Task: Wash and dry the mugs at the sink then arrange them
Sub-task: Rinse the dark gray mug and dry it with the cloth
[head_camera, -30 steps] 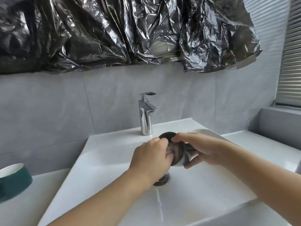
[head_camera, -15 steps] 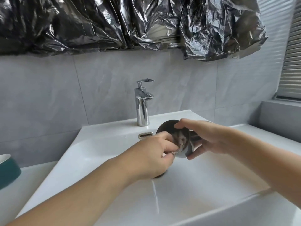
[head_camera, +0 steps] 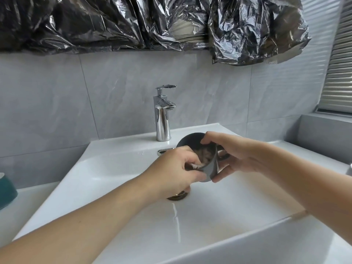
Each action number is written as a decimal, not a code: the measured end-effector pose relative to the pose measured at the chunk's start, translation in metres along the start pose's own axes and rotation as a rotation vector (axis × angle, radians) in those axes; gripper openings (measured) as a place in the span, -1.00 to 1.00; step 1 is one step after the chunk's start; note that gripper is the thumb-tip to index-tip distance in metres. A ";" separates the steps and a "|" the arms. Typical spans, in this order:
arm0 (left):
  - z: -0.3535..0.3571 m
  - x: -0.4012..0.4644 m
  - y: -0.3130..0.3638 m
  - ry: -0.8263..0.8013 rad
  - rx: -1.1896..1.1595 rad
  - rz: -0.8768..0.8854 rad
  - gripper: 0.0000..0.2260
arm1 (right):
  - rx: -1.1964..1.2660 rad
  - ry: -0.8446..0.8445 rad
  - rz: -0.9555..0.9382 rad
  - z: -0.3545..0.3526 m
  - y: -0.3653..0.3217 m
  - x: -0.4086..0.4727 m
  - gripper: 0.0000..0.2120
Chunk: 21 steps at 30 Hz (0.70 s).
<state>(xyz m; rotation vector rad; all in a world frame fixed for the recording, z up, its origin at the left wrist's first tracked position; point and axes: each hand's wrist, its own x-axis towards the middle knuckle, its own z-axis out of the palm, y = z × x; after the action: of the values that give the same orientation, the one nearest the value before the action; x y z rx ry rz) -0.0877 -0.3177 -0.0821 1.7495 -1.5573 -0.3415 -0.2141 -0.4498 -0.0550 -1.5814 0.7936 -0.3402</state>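
A dark grey mug [head_camera: 192,141] lies on its side above the white sink [head_camera: 118,174], its mouth turned toward me. My right hand [head_camera: 234,155] grips the mug's body from the right, thumb on the upper rim. My left hand [head_camera: 175,170] holds a small brownish cloth or sponge [head_camera: 204,158] pressed inside the mug's mouth. A second, teal mug [head_camera: 6,191] with a white inside stands on the counter at the far left edge, partly cut off.
A chrome tap [head_camera: 162,115] stands behind the basin with no water running. The drain plug [head_camera: 178,196] sits below my left hand. Crumpled black plastic sheeting [head_camera: 133,23] hangs over the wall above. A window blind [head_camera: 337,69] is at the right.
My left hand has drawn back a little from the mug's mouth, with the cloth still inside. The mug stays in my right hand. The camera has tilted down slightly.
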 end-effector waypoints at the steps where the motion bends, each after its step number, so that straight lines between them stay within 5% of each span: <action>1: -0.005 0.000 -0.001 -0.013 -0.015 0.001 -0.88 | 0.005 -0.009 0.000 0.000 0.000 0.000 -0.70; 6: -0.011 0.001 -0.003 0.163 0.184 0.122 -0.82 | 0.172 -0.048 -0.079 0.004 -0.001 0.003 -0.65; 9: 0.003 0.001 -0.003 0.313 0.073 0.153 -0.95 | 0.308 -0.075 -0.169 0.008 0.003 0.004 -0.64; 16: 0.008 0.004 0.008 0.464 -0.163 0.090 -0.91 | 0.403 -0.215 -0.291 0.016 0.010 0.007 -0.78; 21: 0.014 -0.006 0.011 0.287 -0.158 -0.001 -0.85 | 0.253 -0.137 -0.301 0.029 0.013 0.010 -0.76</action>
<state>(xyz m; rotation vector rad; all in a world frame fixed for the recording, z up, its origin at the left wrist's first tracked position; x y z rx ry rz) -0.1065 -0.3170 -0.0856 1.5986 -1.2891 -0.1975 -0.1931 -0.4346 -0.0749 -1.4653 0.3888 -0.5226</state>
